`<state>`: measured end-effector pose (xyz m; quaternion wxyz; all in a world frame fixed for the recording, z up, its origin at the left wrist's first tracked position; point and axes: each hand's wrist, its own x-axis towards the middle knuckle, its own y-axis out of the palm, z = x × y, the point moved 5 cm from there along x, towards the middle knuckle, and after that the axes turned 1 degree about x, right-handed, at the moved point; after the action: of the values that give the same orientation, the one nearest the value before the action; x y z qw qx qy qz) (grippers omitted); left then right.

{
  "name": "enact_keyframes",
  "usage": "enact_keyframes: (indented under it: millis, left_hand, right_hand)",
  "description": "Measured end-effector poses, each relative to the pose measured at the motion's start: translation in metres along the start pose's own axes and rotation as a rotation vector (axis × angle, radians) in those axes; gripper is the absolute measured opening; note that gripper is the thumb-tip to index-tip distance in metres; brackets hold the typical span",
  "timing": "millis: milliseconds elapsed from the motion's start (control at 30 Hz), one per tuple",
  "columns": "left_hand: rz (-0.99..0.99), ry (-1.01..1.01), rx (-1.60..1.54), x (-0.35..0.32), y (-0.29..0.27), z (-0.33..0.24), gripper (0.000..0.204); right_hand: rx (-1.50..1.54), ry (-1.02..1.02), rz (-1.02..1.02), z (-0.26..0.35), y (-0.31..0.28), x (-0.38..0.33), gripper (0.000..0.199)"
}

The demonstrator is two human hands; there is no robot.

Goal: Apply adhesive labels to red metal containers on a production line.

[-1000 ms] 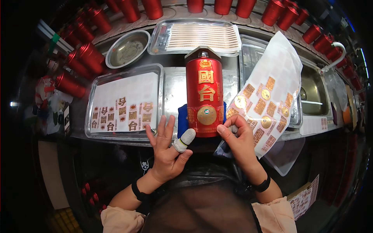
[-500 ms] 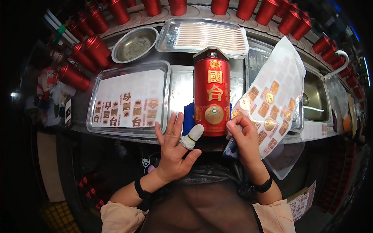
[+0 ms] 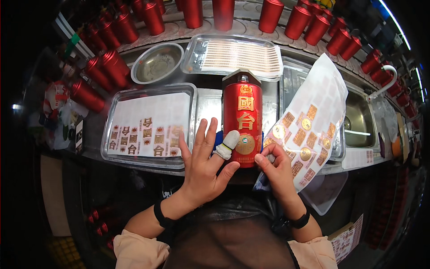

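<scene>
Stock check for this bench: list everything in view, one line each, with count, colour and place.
Red bottle: one, red with gold labels, upright at centre.
Sticker sheet: one, white with gold stickers, at the right hand.
Sticker tray: one, steel, white sheet of gold stickers inside, left of the bottle.
Far tray: one, steel, rows of thin gold strips, behind the bottle.
Bowl: one, steel, round, back left.
Red cans: many, red, along the back and left.
Sink: one, steel, far right.
Left hand: fingers spread, white-wrapped forefinger on the bottle.
Right hand: pinching the sheet's lower edge.
</scene>
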<state>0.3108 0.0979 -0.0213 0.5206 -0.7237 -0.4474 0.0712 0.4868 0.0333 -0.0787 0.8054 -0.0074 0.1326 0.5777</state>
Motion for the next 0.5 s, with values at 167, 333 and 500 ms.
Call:
enact_keyframes:
  millis: [167,333,500]
  left_hand:
    - [0.088,0.076,0.079,0.012,0.000,-0.004,0.044]
    - [0.031,0.143,0.062,0.023,0.003,-0.012,0.035]
    - [0.014,0.207,0.074,0.015,0.001,-0.015,0.030]
  right_hand:
    - [0.038,-0.005,0.001,0.000,0.000,-0.001,0.021]
    - [-0.002,-0.028,-0.001,0.001,0.000,-0.001,0.021]
    - [-0.020,-0.028,-0.008,-0.003,-0.003,0.000,0.020]
